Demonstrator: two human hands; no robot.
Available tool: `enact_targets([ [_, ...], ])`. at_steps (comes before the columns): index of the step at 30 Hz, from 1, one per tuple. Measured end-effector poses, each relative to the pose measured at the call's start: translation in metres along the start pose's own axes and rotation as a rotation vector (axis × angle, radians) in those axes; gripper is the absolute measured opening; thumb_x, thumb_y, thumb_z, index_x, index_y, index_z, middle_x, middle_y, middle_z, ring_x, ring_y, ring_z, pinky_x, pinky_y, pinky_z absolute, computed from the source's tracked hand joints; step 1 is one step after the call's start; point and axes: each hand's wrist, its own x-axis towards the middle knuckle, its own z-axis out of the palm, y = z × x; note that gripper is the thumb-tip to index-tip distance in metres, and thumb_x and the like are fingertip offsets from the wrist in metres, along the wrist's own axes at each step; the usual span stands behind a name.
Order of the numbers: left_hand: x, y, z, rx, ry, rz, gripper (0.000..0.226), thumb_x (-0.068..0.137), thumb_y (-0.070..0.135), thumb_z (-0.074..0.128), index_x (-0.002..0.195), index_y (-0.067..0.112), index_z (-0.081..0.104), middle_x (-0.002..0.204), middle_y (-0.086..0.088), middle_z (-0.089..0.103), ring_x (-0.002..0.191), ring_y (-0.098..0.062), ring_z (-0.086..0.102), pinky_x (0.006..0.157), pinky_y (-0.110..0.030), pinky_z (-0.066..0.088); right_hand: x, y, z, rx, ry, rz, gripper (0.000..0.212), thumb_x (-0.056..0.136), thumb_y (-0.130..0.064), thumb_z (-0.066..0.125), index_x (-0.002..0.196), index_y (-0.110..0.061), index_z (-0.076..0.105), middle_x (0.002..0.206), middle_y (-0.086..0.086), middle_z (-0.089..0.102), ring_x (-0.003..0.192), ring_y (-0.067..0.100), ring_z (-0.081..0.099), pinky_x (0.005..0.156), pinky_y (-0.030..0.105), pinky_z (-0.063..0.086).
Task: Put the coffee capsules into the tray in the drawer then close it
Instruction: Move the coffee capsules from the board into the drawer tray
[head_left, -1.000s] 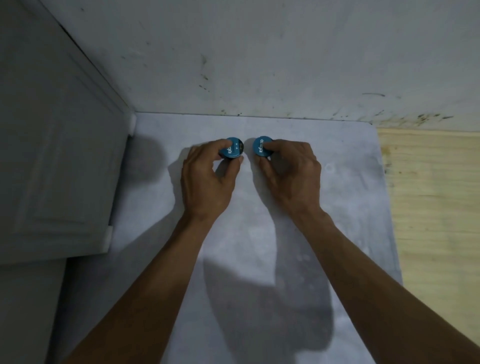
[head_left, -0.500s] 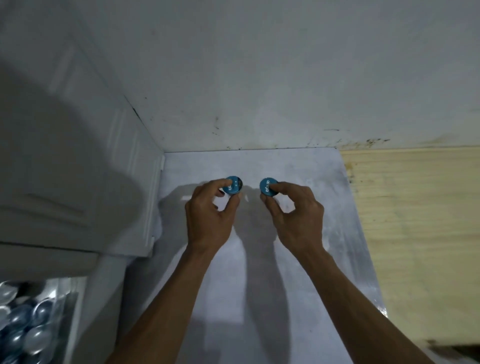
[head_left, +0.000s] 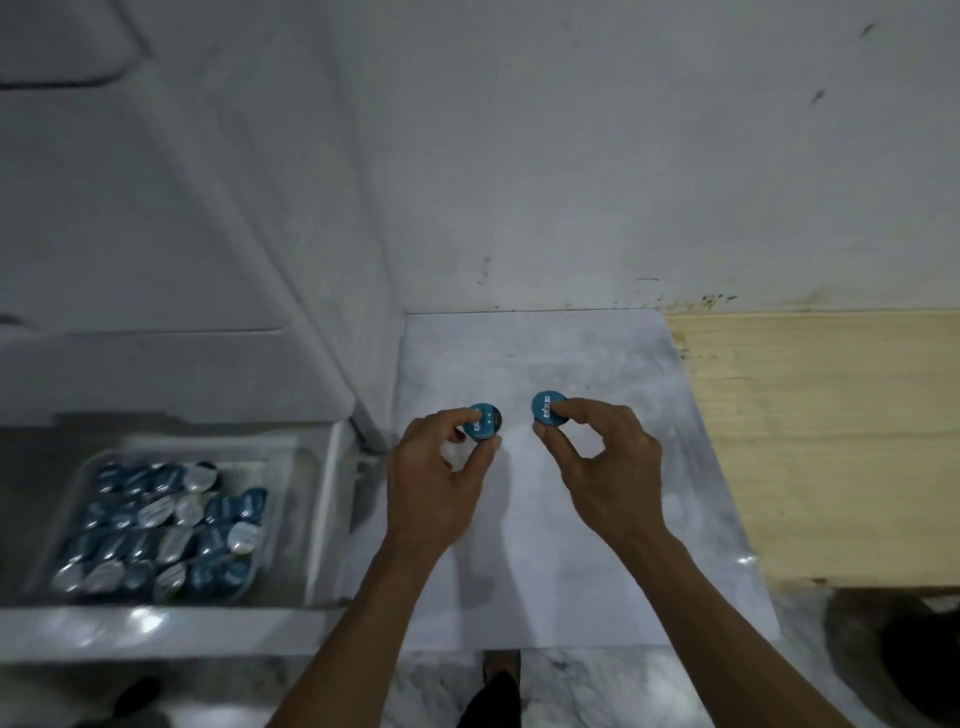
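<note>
My left hand (head_left: 436, 483) pinches a blue coffee capsule (head_left: 486, 423) between thumb and fingers, lifted above the white countertop (head_left: 545, 519). My right hand (head_left: 608, 462) pinches a second blue capsule (head_left: 543, 408) the same way, a short gap to the right of the first. At the lower left an open white drawer (head_left: 322, 519) holds a clear tray (head_left: 260, 457) filled with several blue and silver capsules (head_left: 166, 530). Both hands are to the right of the drawer.
A white cabinet front (head_left: 182, 234) rises behind the drawer at the left. A white wall (head_left: 623, 156) backs the counter. A pale wooden surface (head_left: 831, 441) adjoins the counter on the right. Marbled floor (head_left: 571, 686) and a dark shoe (head_left: 493, 696) show below.
Both hands lifted their capsules off the counter and drew back toward me. The view swung back and left, bringing the open drawer with its tray of capsules into sight.
</note>
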Motion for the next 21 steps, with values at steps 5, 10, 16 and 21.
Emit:
enact_targets([
  [5,-0.045,0.011,-0.077,0.053,0.020,0.047,0.027,0.078,0.027,0.080,0.103,0.023,0.071,0.091,0.014,0.067,0.077,-0.004,0.062,0.060,-0.014,0.045,-0.044,-0.057,0.000,0.070,-0.080,0.016,0.027,0.071,-0.022,0.085,0.094,-0.016,0.073,0.092,-0.016,0.064,0.080,0.013,0.065,0.075,0.012,0.045],
  [10,-0.050,-0.005,-0.159,0.131,0.079,0.025,0.027,0.077,0.021,0.082,0.102,0.023,0.071,0.086,0.014,0.063,0.066,0.004,0.056,0.055,-0.010,0.043,-0.065,-0.117,0.029,0.180,-0.177,0.017,0.028,0.072,-0.025,0.085,0.097,-0.021,0.072,0.091,-0.009,0.070,0.079,0.007,0.063,0.071,0.008,0.044],
  [16,-0.022,-0.063,-0.245,0.212,0.088,-0.074,0.027,0.078,0.020,0.081,0.100,0.027,0.068,0.090,0.009,0.070,0.080,-0.004,0.064,0.075,-0.009,0.047,-0.072,-0.174,0.101,0.152,-0.352,0.024,0.025,0.076,-0.026,0.083,0.098,-0.026,0.072,0.094,-0.010,0.071,0.076,0.005,0.062,0.067,0.023,0.054],
  [21,0.010,-0.121,-0.278,0.245,-0.014,-0.174,0.021,0.077,0.023,0.082,0.092,0.029,0.069,0.080,0.012,0.064,0.075,0.000,0.061,0.069,-0.006,0.043,-0.079,-0.199,0.173,0.043,-0.466,0.127,0.019,0.080,-0.025,0.077,0.098,-0.029,0.072,0.100,-0.009,0.071,0.085,0.007,0.063,0.077,0.030,0.056],
])
